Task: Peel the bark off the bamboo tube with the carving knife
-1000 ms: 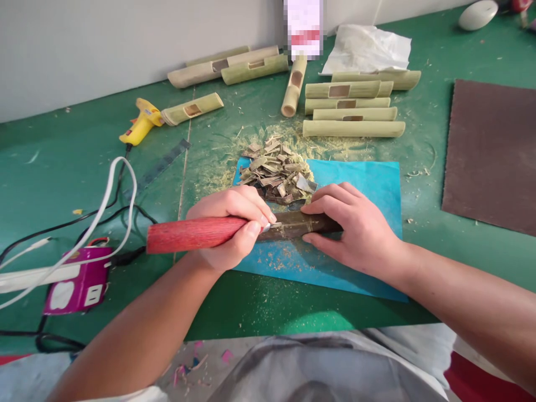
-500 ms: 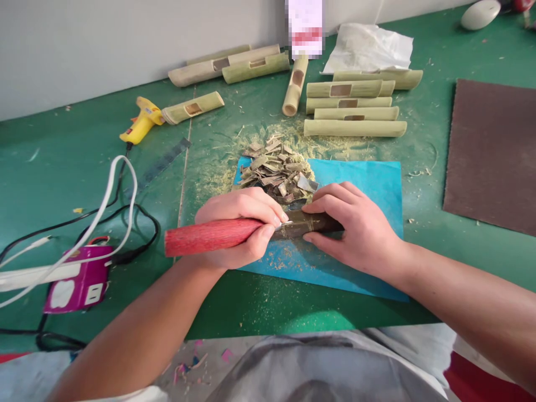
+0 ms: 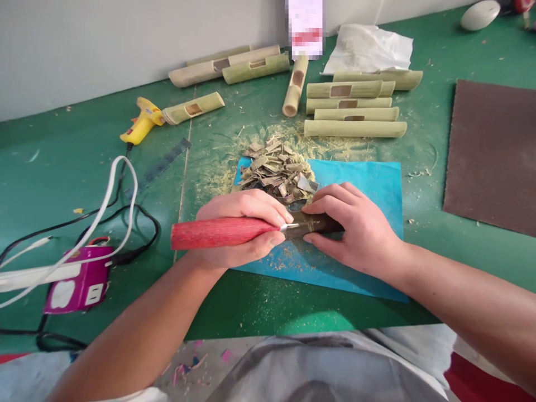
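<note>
On the blue mat [image 3: 368,190], near its front left part, I see the dark bamboo piece [image 3: 312,224] lying flat and pinned by my right hand [image 3: 355,229], whose fingers are closed over its right end. My left hand [image 3: 243,226] is wrapped tight around the red-handled carving tool [image 3: 213,233], the handle sticking out leftward past the mat's edge and the short metal tip touching the dark piece just beside my right thumb. At the mat's far left corner sits a heap of bamboo chips [image 3: 278,170], spilling onto the green worktop [image 3: 62,162], with fine sawdust scattered around it. Beyond the mat, four pale bamboo tubes [image 3: 354,109] lie side by side, some with rectangular windows cut in them; more tubes lie against the wall. Left of the mat I see a yellow glue gun [image 3: 140,124], white and black cables, and a purple power strip [image 3: 79,285]. Right of the mat lies a brown sheet [image 3: 489,153].
</note>
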The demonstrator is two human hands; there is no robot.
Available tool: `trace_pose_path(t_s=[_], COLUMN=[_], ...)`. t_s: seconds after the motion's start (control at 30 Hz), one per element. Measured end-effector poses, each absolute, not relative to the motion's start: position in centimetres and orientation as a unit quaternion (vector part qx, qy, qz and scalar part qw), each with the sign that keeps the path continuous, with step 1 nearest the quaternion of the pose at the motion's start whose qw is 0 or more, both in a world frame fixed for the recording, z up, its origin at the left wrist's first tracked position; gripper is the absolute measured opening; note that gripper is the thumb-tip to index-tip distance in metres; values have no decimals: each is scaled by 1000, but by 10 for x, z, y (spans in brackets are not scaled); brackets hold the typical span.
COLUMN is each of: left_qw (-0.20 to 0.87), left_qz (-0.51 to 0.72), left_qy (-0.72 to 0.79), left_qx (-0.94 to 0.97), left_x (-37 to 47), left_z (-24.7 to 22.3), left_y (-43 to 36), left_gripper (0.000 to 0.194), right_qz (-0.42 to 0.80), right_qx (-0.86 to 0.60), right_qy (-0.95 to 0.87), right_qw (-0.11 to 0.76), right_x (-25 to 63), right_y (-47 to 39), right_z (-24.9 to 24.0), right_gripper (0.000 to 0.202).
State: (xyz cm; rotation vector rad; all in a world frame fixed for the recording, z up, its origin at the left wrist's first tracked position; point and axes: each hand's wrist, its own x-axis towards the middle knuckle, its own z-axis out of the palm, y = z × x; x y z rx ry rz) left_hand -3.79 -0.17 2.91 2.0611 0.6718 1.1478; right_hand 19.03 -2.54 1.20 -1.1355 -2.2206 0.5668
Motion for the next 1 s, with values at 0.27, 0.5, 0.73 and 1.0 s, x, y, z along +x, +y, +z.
trace_pose_path(t_s=[0.27, 0.5, 0.73, 1.0], left_qw=[350, 345, 343, 329], left_qz=[418, 431, 409, 416], left_qy=[265, 223, 202, 217], left_qx=[795, 803, 821, 819], left_x=[-40, -38, -37, -36], left_z=[29, 32, 37, 35], left_y=[-3, 1, 2, 1], left_gripper=[15, 20, 24, 18], right_qz=[208, 209, 208, 204], right_qx=[-417, -416, -419, -413], right_qy=[-833, -833, -832, -833], right_qw=[298, 298, 297, 306], right_x=[190, 190, 190, 189], right_y=[-25, -25, -25, -25], right_z=[10, 11, 11, 11], right_gripper=[24, 24, 25, 24])
